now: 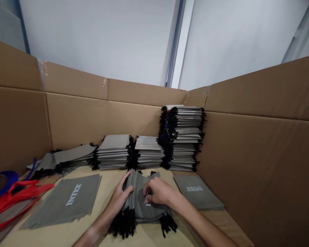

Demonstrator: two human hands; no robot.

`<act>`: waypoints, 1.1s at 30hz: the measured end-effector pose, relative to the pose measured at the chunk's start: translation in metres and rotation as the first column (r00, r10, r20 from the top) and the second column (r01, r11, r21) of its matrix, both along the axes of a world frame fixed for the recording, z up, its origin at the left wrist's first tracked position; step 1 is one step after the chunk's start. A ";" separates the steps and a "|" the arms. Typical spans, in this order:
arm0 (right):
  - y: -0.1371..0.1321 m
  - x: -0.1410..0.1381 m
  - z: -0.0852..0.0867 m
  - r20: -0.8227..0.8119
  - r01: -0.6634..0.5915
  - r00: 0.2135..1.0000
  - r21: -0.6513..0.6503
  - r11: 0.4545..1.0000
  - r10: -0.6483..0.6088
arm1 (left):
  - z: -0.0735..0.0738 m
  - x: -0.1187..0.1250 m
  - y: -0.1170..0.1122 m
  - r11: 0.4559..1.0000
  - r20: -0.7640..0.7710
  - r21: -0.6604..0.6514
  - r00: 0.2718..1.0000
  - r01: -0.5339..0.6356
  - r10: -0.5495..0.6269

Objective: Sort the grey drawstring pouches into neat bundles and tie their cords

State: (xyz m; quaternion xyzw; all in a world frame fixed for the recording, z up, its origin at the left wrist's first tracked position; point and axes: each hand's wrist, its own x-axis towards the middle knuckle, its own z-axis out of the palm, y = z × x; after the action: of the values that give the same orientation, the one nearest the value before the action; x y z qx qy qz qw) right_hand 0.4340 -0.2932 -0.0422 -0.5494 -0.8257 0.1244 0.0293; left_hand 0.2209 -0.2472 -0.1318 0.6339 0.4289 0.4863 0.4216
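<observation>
In the head view, my left hand (119,195) wraps round an upright bunch of grey fabric drawstring pouches (132,197), thumb on the near face. Black cords hang from the bunch's near end. My right hand (158,190) is just right of it, thumb and fingers curled together over a flat grey pouch (150,215) that leans against the bunch. Whether its fingertips pinch cloth is hidden. The white lettering on this pouch is mostly covered. More black cords (168,223) spread out at its near right corner.
Cardboard walls (260,151) enclose the work surface. A tall pouch stack (187,137) stands back right, with lower stacks (113,152) beside it. Flat INTEX pouches lie left (67,199) and right (198,192). Red ribbon (20,193) and a blue roll (5,181) sit far left.
</observation>
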 end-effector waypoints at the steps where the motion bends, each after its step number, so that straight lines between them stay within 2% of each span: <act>1: 0.001 0.002 0.001 -0.002 -0.012 1.000 -0.007 1.000 0.012 | 0.000 0.000 0.000 1.000 -0.001 -0.002 1.000 0.003 -0.003; 8: 0.007 0.004 0.007 0.020 -0.049 0.999 -0.036 0.998 0.050 | 0.001 0.000 0.001 1.000 -0.008 -0.005 1.000 0.007 -0.007; 14: 0.007 -0.006 0.000 0.028 0.013 1.000 0.008 1.000 -0.014 | 0.003 0.001 0.002 1.000 -0.004 -0.001 1.000 0.014 -0.014; 18: 0.009 -0.006 -0.002 0.008 0.013 1.000 0.005 1.000 -0.013 | 0.003 0.001 0.002 1.000 -0.003 -0.010 1.000 0.013 -0.013; 26: 0.010 0.002 0.011 0.015 -0.054 0.998 -0.040 0.998 0.055 | 0.004 -0.002 0.002 1.000 -0.004 -0.010 1.000 0.023 -0.023; 33: 0.007 -0.007 0.008 0.067 0.004 0.998 -0.011 1.000 -0.003 | -0.001 0.001 0.003 1.000 -0.002 -0.006 1.000 0.003 -0.003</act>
State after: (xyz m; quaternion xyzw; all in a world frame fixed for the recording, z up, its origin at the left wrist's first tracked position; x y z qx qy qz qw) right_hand 0.4265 -0.2860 -0.0347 -0.5548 -0.8246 0.1106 -0.0012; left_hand 0.2222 -0.2444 -0.1326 0.6337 0.4298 0.4836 0.4240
